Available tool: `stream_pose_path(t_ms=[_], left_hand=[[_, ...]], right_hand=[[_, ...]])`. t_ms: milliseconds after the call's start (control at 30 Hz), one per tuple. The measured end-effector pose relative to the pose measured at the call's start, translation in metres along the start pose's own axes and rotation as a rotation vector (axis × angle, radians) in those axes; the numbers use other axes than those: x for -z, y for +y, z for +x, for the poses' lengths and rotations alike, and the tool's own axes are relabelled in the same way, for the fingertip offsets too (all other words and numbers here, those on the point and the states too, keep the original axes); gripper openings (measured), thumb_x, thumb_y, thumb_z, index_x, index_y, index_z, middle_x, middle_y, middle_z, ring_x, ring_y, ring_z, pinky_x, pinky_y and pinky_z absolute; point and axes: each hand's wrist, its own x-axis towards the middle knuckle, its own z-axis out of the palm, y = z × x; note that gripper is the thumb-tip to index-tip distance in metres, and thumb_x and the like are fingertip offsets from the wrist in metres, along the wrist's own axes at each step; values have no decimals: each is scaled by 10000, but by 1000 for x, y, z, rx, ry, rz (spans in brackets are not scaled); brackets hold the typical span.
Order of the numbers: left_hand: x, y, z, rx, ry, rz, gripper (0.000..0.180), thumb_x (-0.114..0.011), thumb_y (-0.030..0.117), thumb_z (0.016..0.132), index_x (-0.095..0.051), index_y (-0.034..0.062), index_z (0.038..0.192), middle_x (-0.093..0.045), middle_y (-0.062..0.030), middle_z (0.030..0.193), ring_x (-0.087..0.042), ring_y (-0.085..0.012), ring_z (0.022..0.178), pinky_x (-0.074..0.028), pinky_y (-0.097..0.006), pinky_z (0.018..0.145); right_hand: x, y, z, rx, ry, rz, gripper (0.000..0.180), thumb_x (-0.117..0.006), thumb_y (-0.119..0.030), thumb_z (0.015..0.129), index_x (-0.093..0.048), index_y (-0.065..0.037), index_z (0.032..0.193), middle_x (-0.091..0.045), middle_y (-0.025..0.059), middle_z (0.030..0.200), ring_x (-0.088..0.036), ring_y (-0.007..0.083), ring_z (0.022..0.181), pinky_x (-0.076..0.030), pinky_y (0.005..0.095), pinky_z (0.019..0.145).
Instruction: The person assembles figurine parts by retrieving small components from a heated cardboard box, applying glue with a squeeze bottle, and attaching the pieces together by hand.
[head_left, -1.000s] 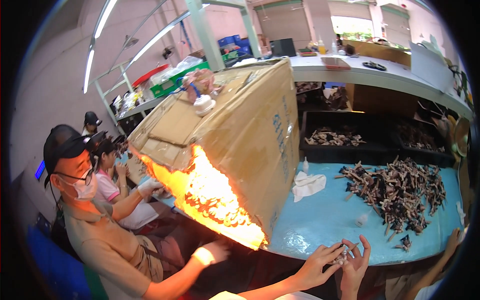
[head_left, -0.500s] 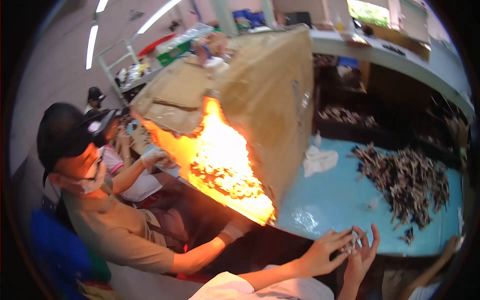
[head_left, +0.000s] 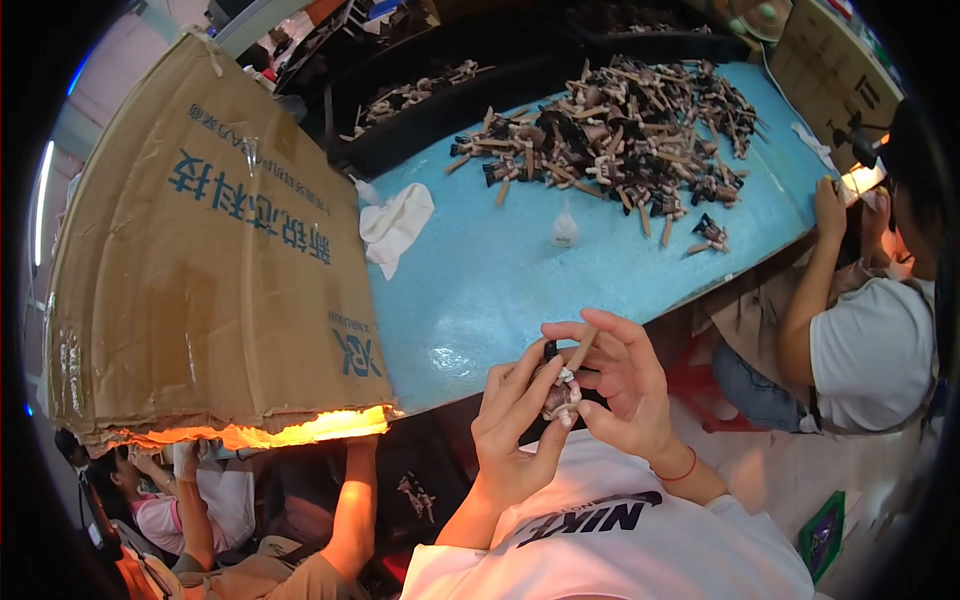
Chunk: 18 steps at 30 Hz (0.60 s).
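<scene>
Left hand (head_left: 515, 430) fingers pinching small figurine (head_left: 562, 394) just off surface (head_left: 480, 290) edge, right hand (head_left: 632, 398) curled by its tan stick (head_left: 581, 350), grip unclear; likely light, stiff, stick fragile, hold by body (head_left: 558, 404).

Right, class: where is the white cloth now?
In the head view, the cloth lies on the blue table, left of centre, just right of the carton.

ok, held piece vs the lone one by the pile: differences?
The held piece sits between the left hand and right hand; the lone piece lies on the blue table. The held piece looks larger in view, the lone piece smaller. Both have tan stick-like and dark parts.
</scene>
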Motion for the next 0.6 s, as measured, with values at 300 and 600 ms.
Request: stream_pose_path(t_ms=[300, 600], left_hand=[[2, 6, -2, -68, 18, -32, 537, -649, -72, 581, -580, -68, 1114, -527, -265, 1184, -534, -318, 884, -456, -361, 759], [0, 2, 5, -128, 0, 96, 536, -673, -49, 586, -577, -67, 1113, -528, -274, 1173, -539, -320, 859, -466, -355, 736]], right_hand=[[6, -12, -1, 65, -135, -111, 600, -539, 78, 713, -359, 18, 1281, -419, 173, 1328, -486, 229, 1159, -396, 355, 989], [2, -16, 3, 31, -62, -160, 593, -573, 44, 706, -404, 10, 1273, -484, 158, 1261, -548, 209, 1069, -441, 335, 942]])
